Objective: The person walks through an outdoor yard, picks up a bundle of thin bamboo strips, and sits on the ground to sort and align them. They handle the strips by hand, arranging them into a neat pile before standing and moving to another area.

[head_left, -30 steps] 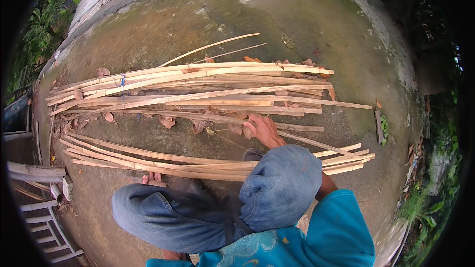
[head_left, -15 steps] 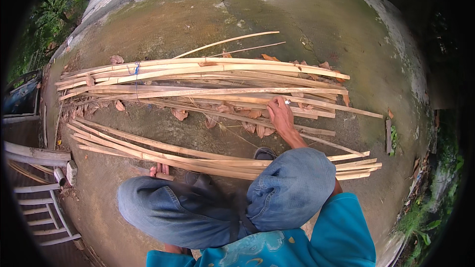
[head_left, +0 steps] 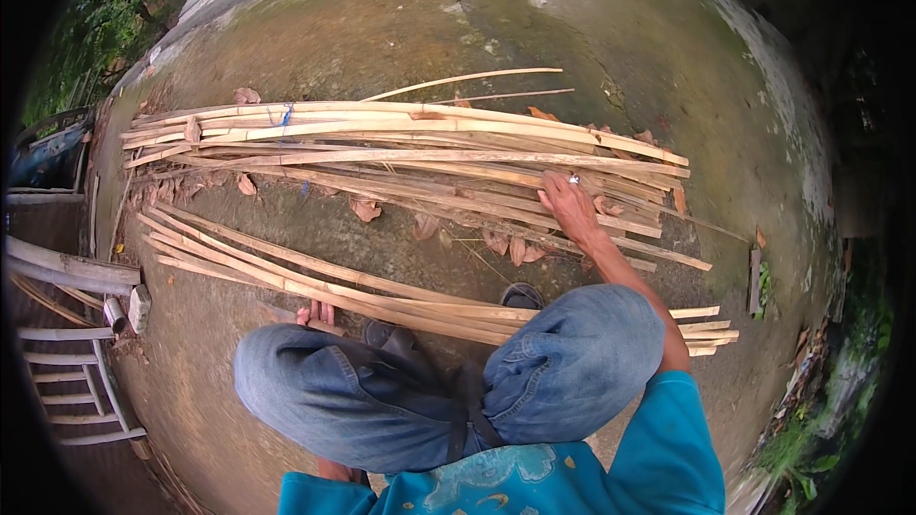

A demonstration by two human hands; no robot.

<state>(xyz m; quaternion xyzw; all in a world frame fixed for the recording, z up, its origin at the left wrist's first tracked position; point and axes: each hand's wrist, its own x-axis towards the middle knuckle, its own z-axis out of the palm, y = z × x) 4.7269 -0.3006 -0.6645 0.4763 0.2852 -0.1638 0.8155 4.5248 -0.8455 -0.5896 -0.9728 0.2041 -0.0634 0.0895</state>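
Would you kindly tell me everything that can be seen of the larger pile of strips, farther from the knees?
The larger pile consists of long, slender strips resembling split bamboo, pale yellow to weathered brown, some with visible nodes. They lie roughly side by side across the ground, ends uneven. A blue tie shows toward the left, and dry leaves lie around the pile. The right hand is at its near side; its grip is unclear.

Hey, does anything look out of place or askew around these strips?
Yes, mildly: two strips jut out at an angle from the far side of the far pile, while most others there run roughly lengthwise together. Dry brown leaves also lie scattered along that pile, looking like stray litter.
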